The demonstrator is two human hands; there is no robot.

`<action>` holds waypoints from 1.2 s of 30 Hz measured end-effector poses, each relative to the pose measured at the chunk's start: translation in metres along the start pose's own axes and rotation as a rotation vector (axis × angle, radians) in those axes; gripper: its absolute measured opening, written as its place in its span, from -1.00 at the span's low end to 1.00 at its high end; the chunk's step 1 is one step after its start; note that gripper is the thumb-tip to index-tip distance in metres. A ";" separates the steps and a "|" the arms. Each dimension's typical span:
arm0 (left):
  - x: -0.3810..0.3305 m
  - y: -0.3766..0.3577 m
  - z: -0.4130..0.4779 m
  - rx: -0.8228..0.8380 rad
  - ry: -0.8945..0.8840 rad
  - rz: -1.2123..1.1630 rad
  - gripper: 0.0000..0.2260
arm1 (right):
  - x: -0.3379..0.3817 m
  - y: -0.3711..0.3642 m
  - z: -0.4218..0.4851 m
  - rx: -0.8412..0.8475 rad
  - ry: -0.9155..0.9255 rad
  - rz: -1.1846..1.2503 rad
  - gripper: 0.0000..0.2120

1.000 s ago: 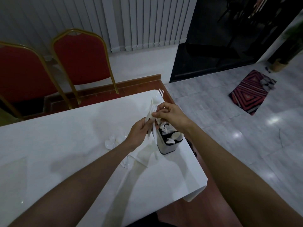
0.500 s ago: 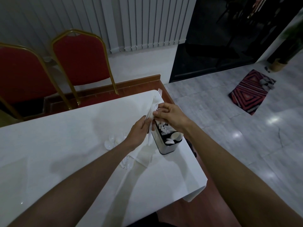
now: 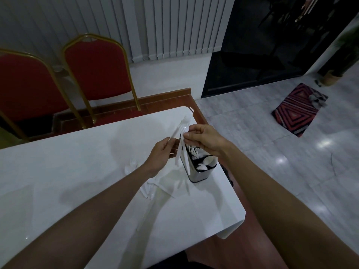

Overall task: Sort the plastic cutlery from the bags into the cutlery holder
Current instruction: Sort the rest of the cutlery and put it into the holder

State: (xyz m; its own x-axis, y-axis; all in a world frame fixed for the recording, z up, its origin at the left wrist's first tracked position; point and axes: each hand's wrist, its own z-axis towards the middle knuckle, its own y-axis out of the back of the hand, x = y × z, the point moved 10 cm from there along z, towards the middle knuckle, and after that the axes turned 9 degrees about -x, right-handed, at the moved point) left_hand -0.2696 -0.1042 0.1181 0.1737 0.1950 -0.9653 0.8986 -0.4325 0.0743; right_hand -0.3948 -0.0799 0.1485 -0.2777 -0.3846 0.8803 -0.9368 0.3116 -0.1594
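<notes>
Left hand (image 3: 159, 157) and right hand (image 3: 204, 138) grip fork bundle (image 3: 181, 130) above cutlery holder (image 3: 200, 175) containing forks (image 3: 194, 151) and spoons (image 3: 209, 161).

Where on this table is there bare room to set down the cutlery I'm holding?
Bare: the wide stretch of table toward the red chairs, left of the loose cutlery; also the near corner in front of the cutlery holder. Crowded: beside the holder, under your left forearm.

surface (image 3: 77, 171) white | cutlery (image 3: 181, 131) white | cutlery holder (image 3: 200, 174) silver, black inside | chairs (image 3: 97, 70) 10 o'clock red, gold frames | rug (image 3: 297, 111) 2 o'clock red-black-grey diamond stripes | floor (image 3: 262, 152) grey marbled tiles
</notes>
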 end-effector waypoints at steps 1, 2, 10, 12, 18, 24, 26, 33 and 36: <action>-0.003 0.001 0.000 -0.017 -0.011 -0.002 -0.72 | 0.000 0.002 0.000 -0.003 0.002 0.000 -0.89; -0.005 0.003 -0.001 -0.033 -0.033 0.015 -0.73 | 0.000 0.003 0.001 -0.003 0.007 -0.008 -0.89; -0.025 0.026 0.000 -0.173 -0.225 0.286 -0.77 | 0.009 0.016 -0.005 0.022 0.007 -0.082 -0.81; -0.020 0.032 0.003 -0.162 -0.208 0.295 -0.76 | 0.013 0.021 -0.005 0.011 0.014 -0.074 -0.77; 0.001 0.040 0.003 -0.192 -0.053 0.202 -0.60 | 0.032 0.047 -0.004 -0.141 0.128 0.185 -0.90; 0.017 0.031 0.007 -0.228 0.131 -0.017 -0.73 | 0.024 0.066 -0.006 -0.237 0.213 0.309 -0.87; 0.023 0.025 0.008 -0.232 0.213 -0.122 -0.75 | 0.022 0.068 -0.007 -0.236 0.230 0.317 -0.84; 0.033 0.006 0.013 -0.217 0.325 -0.358 -0.95 | 0.030 0.061 -0.010 -0.103 0.294 -0.069 -0.76; 0.028 -0.001 0.012 -0.206 0.290 -0.355 -0.96 | 0.031 0.050 -0.014 -0.043 0.339 -0.266 -0.83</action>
State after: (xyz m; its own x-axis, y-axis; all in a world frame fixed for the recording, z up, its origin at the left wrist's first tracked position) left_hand -0.2704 -0.1094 0.0878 -0.0786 0.5481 -0.8327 0.9784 -0.1177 -0.1698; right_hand -0.4477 -0.0640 0.1738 0.0649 -0.1516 0.9863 -0.9544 0.2791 0.1057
